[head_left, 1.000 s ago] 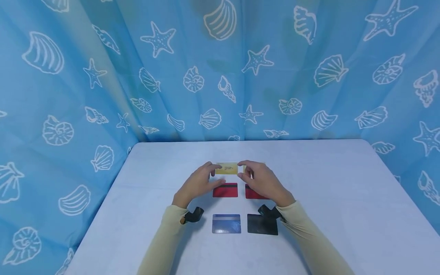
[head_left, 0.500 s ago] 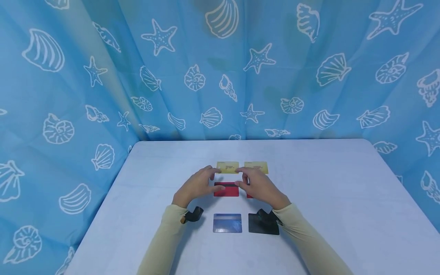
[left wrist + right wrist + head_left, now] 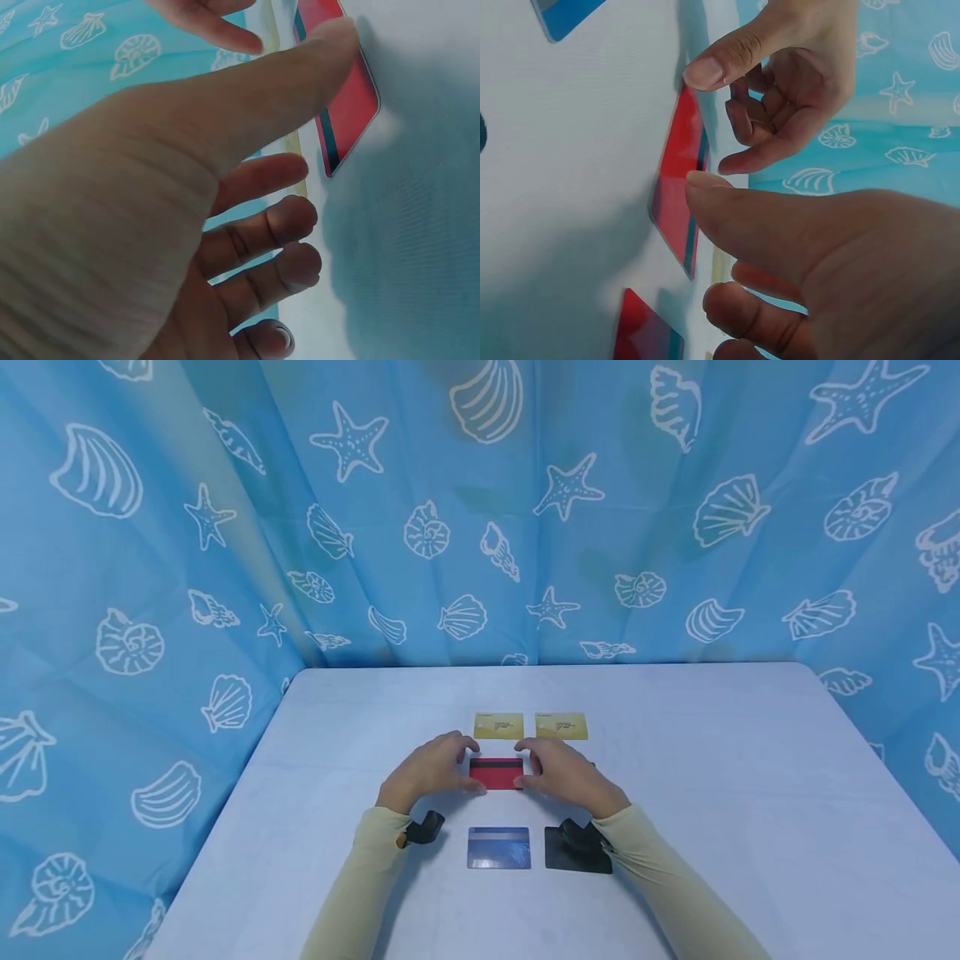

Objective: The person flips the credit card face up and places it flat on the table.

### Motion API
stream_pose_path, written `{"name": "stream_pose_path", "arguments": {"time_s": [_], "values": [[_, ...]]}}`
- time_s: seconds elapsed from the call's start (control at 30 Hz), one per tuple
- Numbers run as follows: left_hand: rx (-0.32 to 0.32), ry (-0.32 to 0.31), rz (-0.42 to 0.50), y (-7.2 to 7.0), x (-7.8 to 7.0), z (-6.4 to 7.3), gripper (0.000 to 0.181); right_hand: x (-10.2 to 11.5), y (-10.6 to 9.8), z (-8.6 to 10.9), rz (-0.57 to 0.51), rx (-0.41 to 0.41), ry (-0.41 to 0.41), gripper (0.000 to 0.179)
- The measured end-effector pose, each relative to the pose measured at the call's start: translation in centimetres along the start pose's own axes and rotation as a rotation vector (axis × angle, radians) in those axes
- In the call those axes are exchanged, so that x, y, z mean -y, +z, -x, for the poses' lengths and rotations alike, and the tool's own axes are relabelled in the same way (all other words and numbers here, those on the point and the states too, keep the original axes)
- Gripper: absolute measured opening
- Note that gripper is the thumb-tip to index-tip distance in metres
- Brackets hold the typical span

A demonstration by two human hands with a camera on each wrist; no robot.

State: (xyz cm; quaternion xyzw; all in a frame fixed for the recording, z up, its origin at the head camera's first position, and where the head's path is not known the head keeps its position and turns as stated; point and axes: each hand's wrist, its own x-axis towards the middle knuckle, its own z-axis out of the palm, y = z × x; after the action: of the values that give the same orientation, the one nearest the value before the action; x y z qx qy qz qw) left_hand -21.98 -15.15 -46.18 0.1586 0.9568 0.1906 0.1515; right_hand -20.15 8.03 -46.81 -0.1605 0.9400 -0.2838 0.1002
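A red card (image 3: 497, 778) with a dark stripe lies flat on the table between my two hands. My left hand (image 3: 430, 767) arches at its left end, and in the left wrist view the thumb overlaps the card's red face (image 3: 352, 112). On the other side is my right hand (image 3: 564, 772), thumb near the card's lower right corner and index finger beyond the top edge. Fingers of both hands are loosely bent, not closed round the card. A second red card (image 3: 643, 330) shows in the right wrist view; my right hand mostly hides it in the head view.
Two yellow cards (image 3: 498, 727) lie side by side farther back. Nearer me are a blue card (image 3: 498, 850) and a black card (image 3: 561, 857), the latter partly behind the right wrist camera. A blue shell-patterned curtain (image 3: 480, 560) hangs behind the white table (image 3: 712, 735).
Both hands have come back toward me, from the left yellow card to the left red card. The yellow cards are now uncovered, while the right red card is mostly hidden.
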Motion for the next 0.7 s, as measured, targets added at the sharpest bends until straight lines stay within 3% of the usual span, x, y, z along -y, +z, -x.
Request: {"name": "stream_pose_path", "arguments": {"time_s": [0.27,0.7], "values": [[0.008,0.003,-0.002,0.08,0.12,0.15,0.063,-0.31,0.82,-0.25,0.058,0.018,0.009,0.059],[0.008,0.016,0.028,0.06,0.02,0.05,0.055,-0.30,0.90,-0.28,0.044,0.022,0.023,0.054]]}}
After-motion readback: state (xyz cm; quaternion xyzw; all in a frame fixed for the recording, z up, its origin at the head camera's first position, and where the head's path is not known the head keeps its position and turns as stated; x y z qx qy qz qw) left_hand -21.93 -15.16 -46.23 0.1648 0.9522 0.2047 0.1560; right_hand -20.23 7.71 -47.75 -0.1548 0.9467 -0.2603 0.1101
